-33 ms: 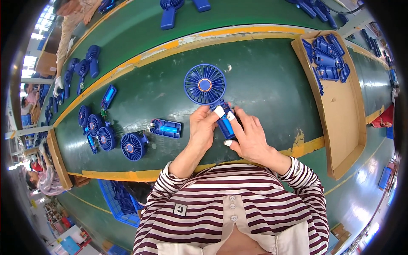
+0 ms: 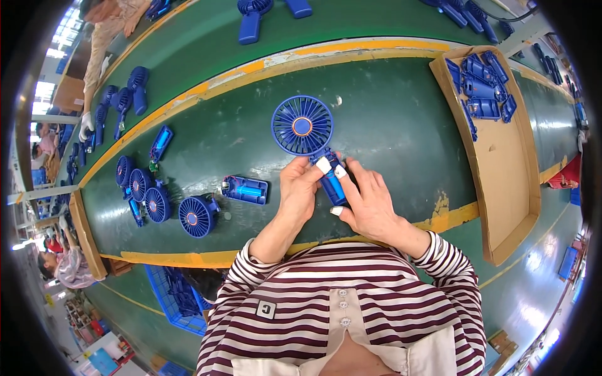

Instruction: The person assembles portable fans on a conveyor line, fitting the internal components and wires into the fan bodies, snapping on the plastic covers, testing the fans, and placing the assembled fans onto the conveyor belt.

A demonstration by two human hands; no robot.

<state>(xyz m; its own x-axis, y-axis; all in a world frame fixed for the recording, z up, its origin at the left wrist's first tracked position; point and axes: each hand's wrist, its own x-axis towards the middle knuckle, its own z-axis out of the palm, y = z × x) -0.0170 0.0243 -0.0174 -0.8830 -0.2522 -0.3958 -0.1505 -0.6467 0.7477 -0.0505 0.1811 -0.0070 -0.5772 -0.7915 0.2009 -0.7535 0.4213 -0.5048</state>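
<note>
So the fan (image 2: 303, 127) is right in front of the person, round head pointing away, just over the green surface (image 2: 401, 106), and its handle is open with a bright blue battery (image 2: 333, 183) showing inside. Left hand (image 2: 297, 193) is pinching the top of the handle, thumb over the front near the neck. Right hand (image 2: 374, 208) has the handle's right side, index tip by the battery and thumb near the bottom end. Some fingertips have white covers.

Just left of the fan and closer to the body there's a half-shell (image 2: 246, 190) with its own battery, and further left a bunch of fan heads (image 2: 157, 203). Well off to the fan's right is a cardboard box (image 2: 503, 188) with blue shells (image 2: 483, 88) piled in its far end.
</note>
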